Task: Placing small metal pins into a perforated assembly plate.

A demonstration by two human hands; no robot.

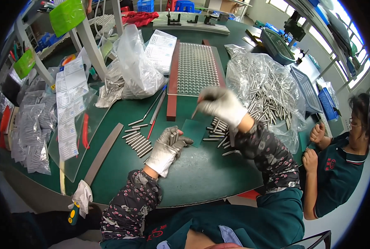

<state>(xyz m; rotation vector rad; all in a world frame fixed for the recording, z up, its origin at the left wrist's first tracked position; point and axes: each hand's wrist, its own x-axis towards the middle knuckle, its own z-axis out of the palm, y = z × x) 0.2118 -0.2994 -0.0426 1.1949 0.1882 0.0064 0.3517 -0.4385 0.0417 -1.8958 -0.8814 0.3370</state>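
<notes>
My left hand (167,150), in a white and grey work glove, is closed low over the green table; short metal pins (174,134) seem to poke up from its fingers. Beside it lies a neat row of steel pins (138,143). My right hand (224,107), gloved too, is raised in a pinch on a thin reddish-brown stick (194,112) that points down. Below that hand lies a small clear green sheet (191,132). More steel pins (219,133) lie partly under my right forearm. Beyond, a perforated plate (197,66) with rows of round holes rests on brown bars (171,108).
To the right, an opened plastic bag (251,64) spills many pins (272,103). A co-worker (338,166) sits at the right edge. Plastic bags (139,62), paper sheets (70,108) and a grey strip (104,153) lie left. A blue pen-like tool (153,106) lies near the bars.
</notes>
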